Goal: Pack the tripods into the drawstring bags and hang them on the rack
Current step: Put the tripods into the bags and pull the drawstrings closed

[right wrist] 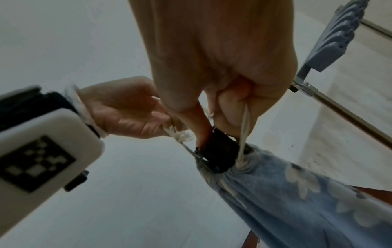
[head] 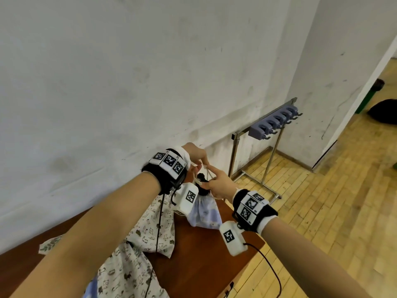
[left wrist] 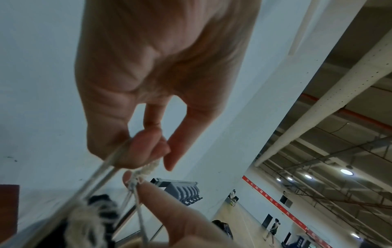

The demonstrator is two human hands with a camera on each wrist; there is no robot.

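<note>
1. Left hand (head: 194,154): raised above the table (head: 199,254), thumb and fingers curled, pinching the cream drawstring (left wrist: 146,169). The cord runs taut from the pinch down to the bag mouth; its frayed knot end (right wrist: 180,135) hangs just below the fingers.
2. Right hand (head: 219,183): just beside the left one and slightly lower, touching it at the fingertips. Fingers curled round the other run of the cord (right wrist: 244,127), which leads straight down to the gathered bag mouth. Index finger points towards the left hand's pinch.
3. Blue drawstring bag (head: 205,214) with white flower print: held up off the table by the cords, over the table's far end, body hanging down and tilted. Mouth is cinched into gathers.
4. Tripod (right wrist: 218,151): black end sticks out of the cinched bag mouth, directly under the right hand's fingers; the rest is inside the bag and hidden.
5. Rack (head: 277,123): metal frame with a row of grey-blue hook blocks, standing on the wooden floor against the wall, beyond the table's far end, well apart from the bag.
6. More printed cloth bags (head: 148,224) lie flat on the table, nearer than the blue bag, under the left forearm.
</note>
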